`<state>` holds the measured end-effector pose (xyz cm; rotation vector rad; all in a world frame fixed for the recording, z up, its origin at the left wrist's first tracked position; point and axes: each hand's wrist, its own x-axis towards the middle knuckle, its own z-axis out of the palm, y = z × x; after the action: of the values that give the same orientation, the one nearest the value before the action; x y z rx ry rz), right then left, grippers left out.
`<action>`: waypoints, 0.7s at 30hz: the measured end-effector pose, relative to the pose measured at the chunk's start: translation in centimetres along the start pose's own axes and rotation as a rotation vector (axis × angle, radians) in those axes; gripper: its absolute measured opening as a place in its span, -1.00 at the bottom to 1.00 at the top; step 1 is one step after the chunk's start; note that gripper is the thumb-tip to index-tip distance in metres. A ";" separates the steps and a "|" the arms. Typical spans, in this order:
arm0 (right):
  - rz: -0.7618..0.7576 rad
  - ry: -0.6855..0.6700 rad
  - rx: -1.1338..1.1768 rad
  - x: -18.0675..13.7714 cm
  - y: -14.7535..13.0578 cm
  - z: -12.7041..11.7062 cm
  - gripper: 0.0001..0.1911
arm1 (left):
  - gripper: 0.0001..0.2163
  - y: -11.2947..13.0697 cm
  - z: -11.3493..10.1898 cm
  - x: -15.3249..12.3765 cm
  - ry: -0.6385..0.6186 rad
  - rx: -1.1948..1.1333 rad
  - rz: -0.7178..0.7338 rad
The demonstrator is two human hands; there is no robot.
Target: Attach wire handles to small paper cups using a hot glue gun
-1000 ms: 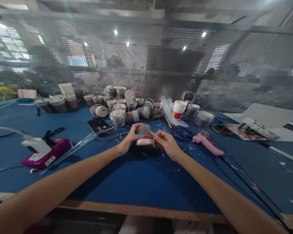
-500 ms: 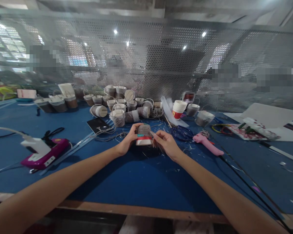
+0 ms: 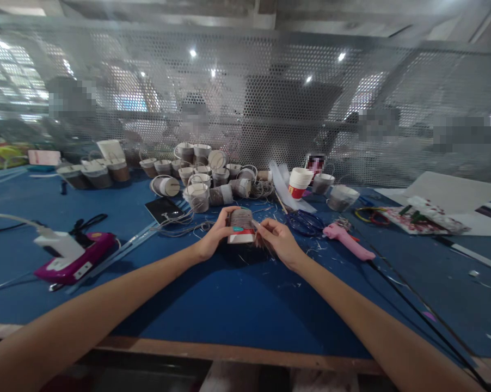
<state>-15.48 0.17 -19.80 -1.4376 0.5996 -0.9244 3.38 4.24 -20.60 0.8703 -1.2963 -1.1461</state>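
Observation:
Over the near middle of the blue table, my left hand (image 3: 215, 235) is closed around a paper cup (image 3: 241, 238). Grey cord (image 3: 240, 218) is wound in rows round most of the cup, and a red and white band is bare at the end toward me. My left thumb, with a teal nail, presses on the cup's side. At the cup's right side my right hand (image 3: 278, 239) is closed in a pinch. The cord seems to run to those fingertips, though it is too small to make out clearly.
Several cord-wrapped cups with handles (image 3: 197, 197) stand and lie behind my hands. Stacked paper cups (image 3: 300, 182), blue-handled scissors (image 3: 305, 223) and a pink glue gun (image 3: 347, 242) are to the right. A purple power strip (image 3: 80, 258) lies left. A perforated metal screen (image 3: 286, 109) rises behind.
My left thumb has slid slightly down the cup toward its bare band. Both hands otherwise stay nearly in place.

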 end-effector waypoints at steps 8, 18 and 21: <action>0.008 0.022 -0.015 0.1 0.2 -0.1 -0.60 | -0.53 0.1 0.1 0.0 -0.001 0.001 0.001; -0.104 0.057 -0.277 0.1 0.8 -0.1 -0.57 | -0.55 -0.4 -0.2 0.0 -0.040 0.021 0.019; -0.127 0.039 -0.366 0.0 0.8 0.0 -0.59 | -0.57 -0.5 -0.3 0.1 -0.026 0.035 0.036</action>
<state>-15.40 0.10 -20.58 -1.8044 0.7402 -0.9781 3.56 3.96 -21.07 0.8571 -1.3522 -1.1129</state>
